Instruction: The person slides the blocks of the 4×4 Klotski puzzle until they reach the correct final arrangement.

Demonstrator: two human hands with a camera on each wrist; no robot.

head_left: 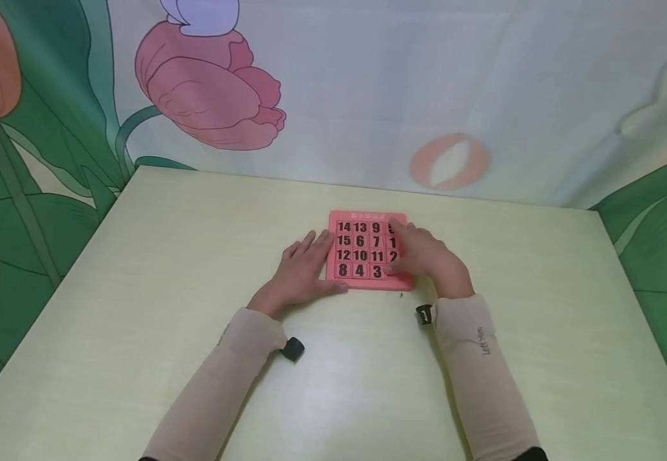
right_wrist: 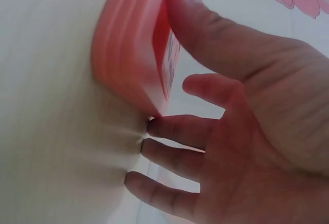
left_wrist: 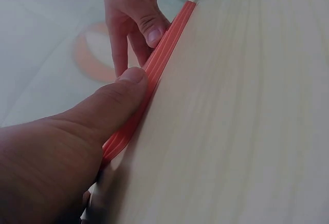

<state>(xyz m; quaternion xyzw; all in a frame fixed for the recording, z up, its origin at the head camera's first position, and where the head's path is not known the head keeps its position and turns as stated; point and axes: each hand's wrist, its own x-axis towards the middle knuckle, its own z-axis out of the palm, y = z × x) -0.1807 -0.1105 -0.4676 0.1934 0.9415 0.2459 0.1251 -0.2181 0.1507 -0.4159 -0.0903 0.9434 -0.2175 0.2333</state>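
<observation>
A pink number slide puzzle (head_left: 359, 255) lies flat on the table, its square tiles printed with bold black numbers in rows. My left hand (head_left: 301, 272) braces its near left corner, fingers extended at the left edge and thumb along the near edge. In the left wrist view, the thumb (left_wrist: 110, 103) presses against the puzzle's ridged side (left_wrist: 167, 47). From the right, my right hand (head_left: 425, 253) reaches over the board, its thumb on the lower right tiles and its index finger over the top right one. The other right fingers (right_wrist: 175, 157) stretch down beside the frame, tips at the table.
The pale wood-grain table (head_left: 137, 307) reaches back to a hanging cloth (head_left: 356, 89) printed with flowers and leaves. A small black wrist camera (head_left: 293, 349) sits at the left cuff and another camera (head_left: 424, 314) at the right cuff. Beige sleeves (head_left: 212, 390) cover both forearms.
</observation>
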